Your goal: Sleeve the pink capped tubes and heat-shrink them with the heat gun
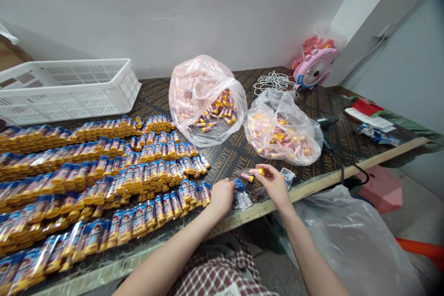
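My right hand [274, 186] is closed, pinching a small pink tube with yellow ends [255, 171] between thumb and fingers. A second such tube [247, 177] lies just left of it, near the fingertips. My left hand [222, 195] has its fingers curled at the table's front edge; whatever is in them is hidden. Right beside it is a small pile of blue and clear printed sleeves [243, 198]. More printed sleeves [287, 176] lie just right of my right hand. To the left, long stacked rows of blue-and-yellow wrapped tubes [138, 222] cover the table.
Two clear plastic bags of tubes, a large bag [189, 101] and a smaller bag [263, 134], stand behind my hands. A white crate [69, 101] is back left. On the right are a black heat gun [326, 122], a white cable coil [274, 82] and a pink fan [314, 71].
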Motion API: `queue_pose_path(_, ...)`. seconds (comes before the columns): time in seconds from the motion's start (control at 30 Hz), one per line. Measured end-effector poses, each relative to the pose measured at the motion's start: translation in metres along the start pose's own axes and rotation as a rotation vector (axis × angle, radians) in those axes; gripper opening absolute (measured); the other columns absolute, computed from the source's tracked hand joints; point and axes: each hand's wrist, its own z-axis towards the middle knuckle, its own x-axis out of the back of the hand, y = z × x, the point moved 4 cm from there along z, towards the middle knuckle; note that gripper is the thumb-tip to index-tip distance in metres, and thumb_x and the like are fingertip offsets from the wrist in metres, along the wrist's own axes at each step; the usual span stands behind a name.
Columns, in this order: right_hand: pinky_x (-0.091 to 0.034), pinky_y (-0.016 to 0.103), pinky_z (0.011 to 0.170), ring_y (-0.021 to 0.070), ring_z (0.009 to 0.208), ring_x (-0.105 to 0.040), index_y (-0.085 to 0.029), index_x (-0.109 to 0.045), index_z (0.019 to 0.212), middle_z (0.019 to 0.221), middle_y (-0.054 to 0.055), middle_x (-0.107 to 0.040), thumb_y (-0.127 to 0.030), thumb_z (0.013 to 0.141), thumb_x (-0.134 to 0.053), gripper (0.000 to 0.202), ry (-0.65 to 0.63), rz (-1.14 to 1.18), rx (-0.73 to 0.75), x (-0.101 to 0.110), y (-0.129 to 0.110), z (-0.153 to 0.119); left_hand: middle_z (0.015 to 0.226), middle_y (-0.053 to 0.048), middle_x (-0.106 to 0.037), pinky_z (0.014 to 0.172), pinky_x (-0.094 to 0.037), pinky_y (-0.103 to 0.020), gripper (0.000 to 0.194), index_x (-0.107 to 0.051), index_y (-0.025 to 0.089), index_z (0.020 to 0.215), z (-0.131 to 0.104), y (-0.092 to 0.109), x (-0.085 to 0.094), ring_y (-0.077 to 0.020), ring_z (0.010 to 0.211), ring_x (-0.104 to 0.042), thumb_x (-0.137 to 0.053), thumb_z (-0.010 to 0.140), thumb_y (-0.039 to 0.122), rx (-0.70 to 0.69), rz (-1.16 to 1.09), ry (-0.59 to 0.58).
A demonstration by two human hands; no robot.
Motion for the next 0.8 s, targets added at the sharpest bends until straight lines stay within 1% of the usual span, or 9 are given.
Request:
queue_pose_path(0.1, -0.051, 0.033, 0.070, 0.0196, 0.076, -0.062, -0.017, -0.064, 0.093, 0.086, 0.007, -0.068, -0.040, 0.070, -0.069, 0.033, -0.002, 0.012, -0.005, -0.001, 0.000, -0.001, 0.082, -0.007, -0.068, 0.064, -0.040, -0.029, 0.012, -0.062, 0.018, 0.082, -0.001, 0.000, -0.002, -0.0213, 0.077, -0.063, -0.051, 0.082, 0.023, 0.004, -0.012, 0.001)
queue_pose_path(0.2, -0.051, 0.034, 0.072, 0.0199, 0.077, -0.063, -0.018, -0.065, 0.091, 0.085, 0.006, -0.068, -0.039, 0.068, -0.071, 0.032, 0.018, 0.042, -0.006, -0.003, -0.003, -0.003, 0.082, -0.006, -0.067, 0.063, -0.040, -0.029, 0.011, -0.060, 0.019, 0.086, -0.006, 0.000, 0.000, -0.0209, 0.075, -0.062, -0.050, 0.081, 0.019, 0.013, -0.042, 0.042)
queue_pose_path(0.33, -0.052, 0.035, 0.076, 0.0199, 0.079, -0.063, -0.019, -0.064, 0.089, 0.086, 0.005, -0.068, -0.036, 0.067, -0.072, 0.030, 0.045, 0.105, -0.009, -0.005, -0.011, -0.008, 0.083, -0.005, -0.062, 0.064, -0.039, -0.027, 0.005, -0.058, 0.018, 0.072, -0.013, 0.002, 0.011, -0.0189, 0.077, -0.059, -0.054, 0.075, 0.016, 0.010, -0.191, 0.158)
queue_pose_path(0.4, -0.052, 0.035, 0.076, 0.0195, 0.079, -0.063, -0.019, -0.064, 0.090, 0.088, 0.005, -0.067, -0.035, 0.068, -0.071, 0.028, 0.053, 0.135, -0.011, -0.007, -0.016, -0.011, 0.073, -0.002, -0.060, 0.062, -0.038, -0.025, 0.006, -0.055, 0.018, 0.065, -0.014, 0.000, 0.017, -0.0161, 0.071, -0.057, -0.057, 0.069, 0.014, 0.053, -0.397, 0.186)
queue_pose_path(0.5, -0.053, 0.035, 0.078, 0.0194, 0.082, -0.063, -0.020, -0.064, 0.091, 0.090, 0.005, -0.067, -0.033, 0.070, -0.070, 0.025, 0.064, 0.199, -0.003, -0.011, -0.024, -0.015, 0.056, 0.003, -0.054, 0.056, -0.038, -0.022, 0.011, -0.051, 0.017, 0.062, -0.015, -0.007, 0.024, -0.0115, 0.056, -0.053, -0.060, 0.064, 0.013, 0.167, -0.848, 0.184)
queue_pose_path(0.57, -0.053, 0.036, 0.079, 0.0195, 0.084, -0.063, -0.020, -0.064, 0.092, 0.091, 0.005, -0.067, -0.032, 0.071, -0.070, 0.025, 0.062, 0.254, 0.002, -0.015, -0.030, -0.018, 0.052, 0.005, -0.054, 0.053, -0.040, -0.022, 0.013, -0.052, 0.017, 0.069, -0.016, -0.014, 0.030, -0.0107, 0.051, -0.053, -0.064, 0.063, 0.017, 0.250, -1.177, 0.169)
queue_pose_path(0.63, -0.054, 0.036, 0.080, 0.0197, 0.085, -0.064, -0.021, -0.063, 0.095, 0.093, 0.005, -0.067, -0.031, 0.073, -0.069, 0.025, 0.037, 0.308, 0.006, -0.021, -0.037, -0.022, 0.053, 0.003, -0.058, 0.054, -0.044, -0.023, 0.023, -0.055, 0.015, 0.077, -0.020, -0.023, 0.039, -0.0115, 0.050, -0.056, -0.069, 0.060, 0.022, 0.330, -1.445, 0.151)
queue_pose_path(0.7, -0.054, 0.036, 0.080, 0.0193, 0.084, -0.064, -0.021, -0.063, 0.098, 0.095, 0.005, -0.066, -0.030, 0.075, -0.067, 0.025, -0.002, 0.347, 0.012, -0.028, -0.044, -0.026, 0.056, 0.001, -0.061, 0.055, -0.047, -0.024, 0.030, -0.058, 0.013, 0.078, -0.026, -0.035, 0.050, -0.0122, 0.052, -0.059, -0.074, 0.055, 0.026, 0.414, -1.616, 0.161)
queue_pose_path(0.8, -0.054, 0.035, 0.080, 0.0184, 0.083, -0.064, -0.023, -0.065, 0.099, 0.099, 0.005, -0.064, -0.028, 0.077, -0.066, 0.023, -0.046, 0.351, 0.046, -0.041, -0.057, -0.033, 0.058, 0.001, -0.061, 0.052, -0.047, -0.022, 0.036, -0.058, 0.014, 0.071, -0.037, -0.054, 0.066, -0.0120, 0.052, -0.061, -0.080, 0.049, 0.030, 0.517, -1.753, 0.259)
